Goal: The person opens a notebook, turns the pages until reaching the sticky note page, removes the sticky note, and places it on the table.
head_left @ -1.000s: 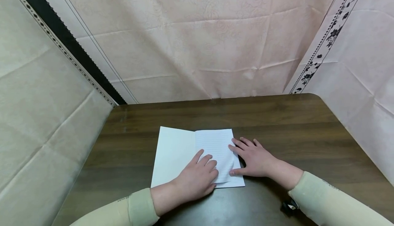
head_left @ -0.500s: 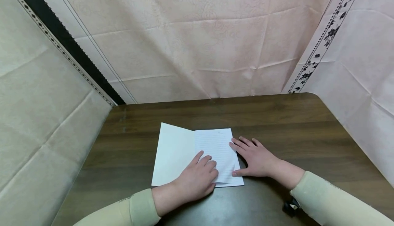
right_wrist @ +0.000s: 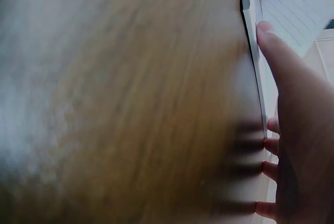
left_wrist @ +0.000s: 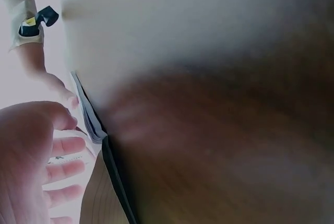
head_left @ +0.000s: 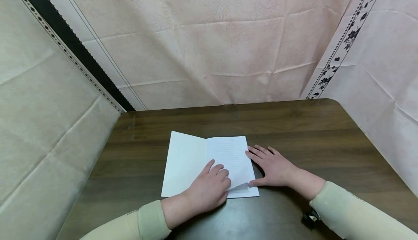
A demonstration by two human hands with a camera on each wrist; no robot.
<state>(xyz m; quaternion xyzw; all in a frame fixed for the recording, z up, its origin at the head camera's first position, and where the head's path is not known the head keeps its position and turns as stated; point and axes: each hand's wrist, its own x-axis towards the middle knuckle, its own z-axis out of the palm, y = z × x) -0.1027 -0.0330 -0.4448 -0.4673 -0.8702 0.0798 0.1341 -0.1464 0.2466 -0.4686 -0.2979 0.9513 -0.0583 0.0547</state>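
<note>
A notebook with lined pages (head_left: 225, 147) lies opened on the table, its plain white left side (head_left: 184, 160) tilted up a little. My left hand (head_left: 209, 189) rests over the lower middle of the notebook, fingers pointing away; in the left wrist view its fingers (left_wrist: 67, 171) look fairly straight and spread. Whether the thumb touches the page edge I cannot tell. At the notebook's right edge, my right hand (head_left: 272, 169) lies with fingers spread, its thumb (right_wrist: 276, 51) touching the lower right corner. A lined page (right_wrist: 295, 12) stands bent up near that corner in the right wrist view.
The brown wooden table (head_left: 147, 153) extends around the notebook on all sides. Pale patterned cloth (head_left: 209, 51) hangs behind it and along both sides. A small black device (head_left: 309, 219) is on the right wrist.
My right hand has shifted slightly right, its thumb sliding towards the notebook's edge. The page's lower right part has lifted more. The left cover has risen a little; the left hand has hardly moved.
</note>
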